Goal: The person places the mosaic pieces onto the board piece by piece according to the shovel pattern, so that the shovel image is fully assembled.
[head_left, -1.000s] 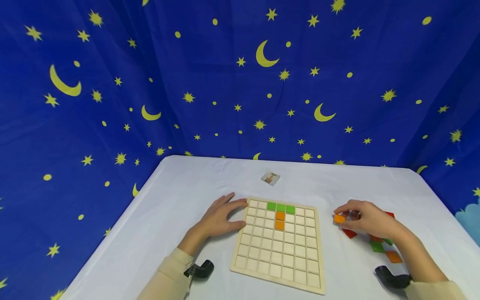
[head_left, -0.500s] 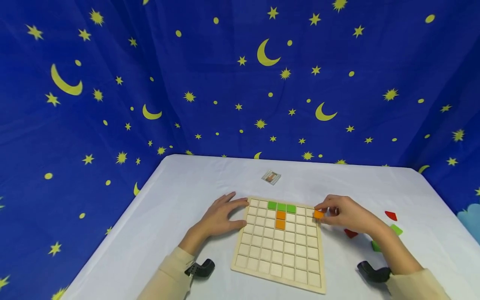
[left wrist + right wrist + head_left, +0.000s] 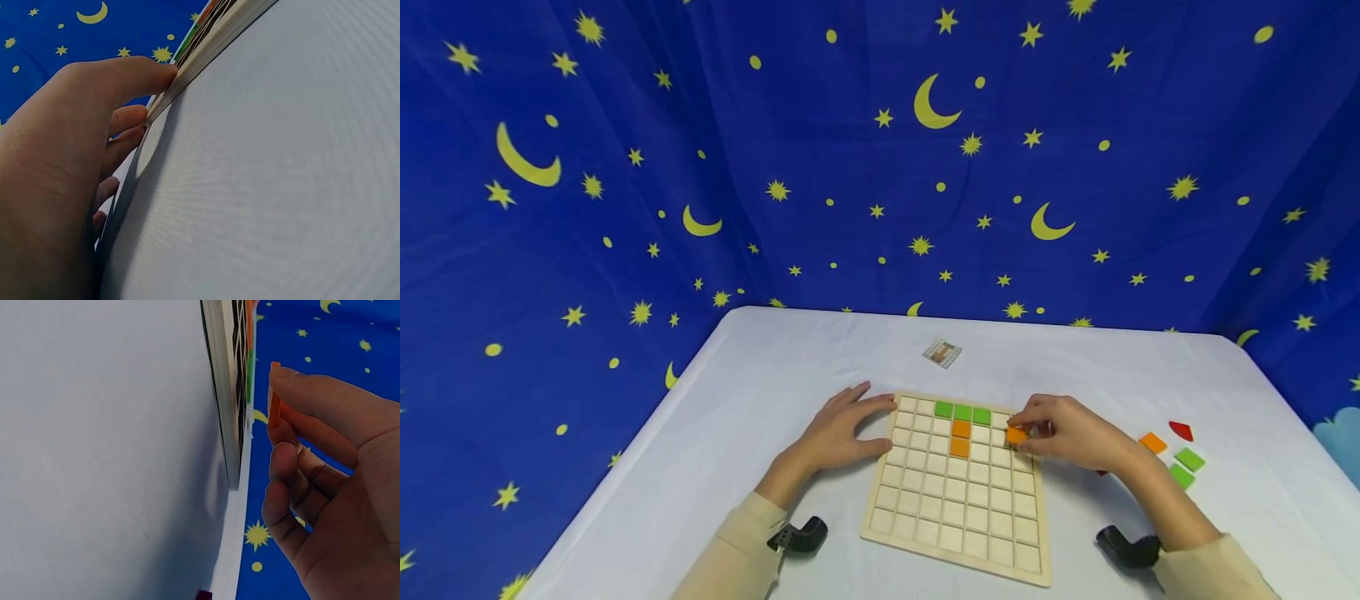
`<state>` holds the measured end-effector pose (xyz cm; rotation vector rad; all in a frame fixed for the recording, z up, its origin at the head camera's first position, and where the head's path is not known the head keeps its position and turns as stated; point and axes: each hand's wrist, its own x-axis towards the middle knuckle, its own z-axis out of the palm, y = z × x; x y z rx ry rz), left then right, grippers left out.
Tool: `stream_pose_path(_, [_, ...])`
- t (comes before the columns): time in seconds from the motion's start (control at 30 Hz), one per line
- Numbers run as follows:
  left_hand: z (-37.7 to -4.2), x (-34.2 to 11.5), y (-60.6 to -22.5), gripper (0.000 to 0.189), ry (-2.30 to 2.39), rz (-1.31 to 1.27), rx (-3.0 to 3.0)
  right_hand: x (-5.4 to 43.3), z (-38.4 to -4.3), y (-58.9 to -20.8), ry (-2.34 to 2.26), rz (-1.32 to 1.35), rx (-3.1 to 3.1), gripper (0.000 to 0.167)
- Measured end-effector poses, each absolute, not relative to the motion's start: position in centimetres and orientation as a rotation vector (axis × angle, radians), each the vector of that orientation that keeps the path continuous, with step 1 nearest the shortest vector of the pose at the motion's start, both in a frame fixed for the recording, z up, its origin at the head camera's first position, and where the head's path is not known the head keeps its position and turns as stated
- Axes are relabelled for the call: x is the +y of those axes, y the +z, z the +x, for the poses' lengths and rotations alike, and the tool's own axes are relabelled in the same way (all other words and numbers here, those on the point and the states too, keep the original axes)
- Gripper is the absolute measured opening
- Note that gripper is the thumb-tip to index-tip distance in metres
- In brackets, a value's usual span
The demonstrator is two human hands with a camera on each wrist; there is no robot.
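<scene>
A square wooden grid board (image 3: 953, 513) lies on the white table. Three green tiles (image 3: 962, 413) sit in its far row, with two orange tiles (image 3: 959, 448) in a column below the middle one. My left hand (image 3: 838, 433) is spread at the board's left side, thumb and a fingertip against the edge; the left wrist view shows the fingers stretched to the board's rim (image 3: 206, 55). My right hand (image 3: 1071, 429) pinches another orange tile (image 3: 1017, 436) over the board's far right part. In the right wrist view, that thin tile (image 3: 275, 397) stands off the board's surface, between thumb and fingers.
Right of the board lie a loose orange tile (image 3: 1152, 443), two green tiles (image 3: 1189, 459) and a red piece (image 3: 1181, 431) with a curved edge. A small picture card (image 3: 942, 353) rests beyond the board. A blue starry curtain (image 3: 850, 150) stands behind the table.
My right hand has carried the orange tile leftward from the loose pieces to above the board, uncovering several of those pieces. My left hand has stayed at the board's edge.
</scene>
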<state>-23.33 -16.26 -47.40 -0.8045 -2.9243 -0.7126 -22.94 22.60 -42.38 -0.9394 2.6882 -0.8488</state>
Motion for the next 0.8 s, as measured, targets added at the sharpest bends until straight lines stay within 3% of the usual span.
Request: stream_pose_path(0.8, [-23.4,-16.3,-47.3,0.062,-0.718,-0.814,-2.921,18.8,-22.5,-42.6,-0.857,-1.116,2.630,0.031])
